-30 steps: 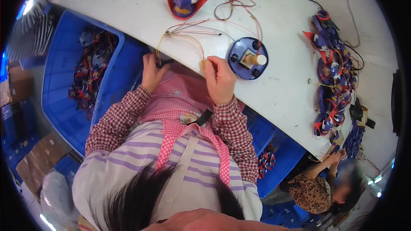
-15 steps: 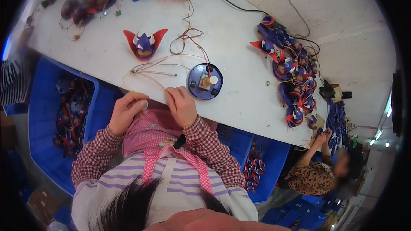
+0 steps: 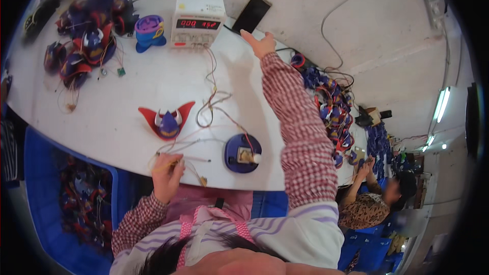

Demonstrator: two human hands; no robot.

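My left hand [image 3: 167,177] rests at the table's near edge, its fingers closed on thin wires [image 3: 189,148]. These run toward a purple, red-winged, horned toy part [image 3: 168,125] just beyond. My right hand [image 3: 261,46] is stretched far across the table, thumb and finger spread at the lower edge of a dark phone [image 3: 252,14]. Whether it touches the phone I cannot tell. Between my arms lies a round dark-blue base [image 3: 236,154] with a white knob, joined by leads [image 3: 214,91] to a white power supply unit [image 3: 198,15] with a red display.
Piles of winged toy parts lie at the far left [image 3: 91,46] and right [image 3: 333,114]. A purple-and-blue cup-shaped piece [image 3: 150,33] stands beside the supply. A blue bin [image 3: 114,193] holds more parts at lower left. Another person [image 3: 369,206] works at the right.
My right hand has left the near edge and reached forward to the phone. My left hand stays by the wires. The view has tilted up, showing more of the wall.
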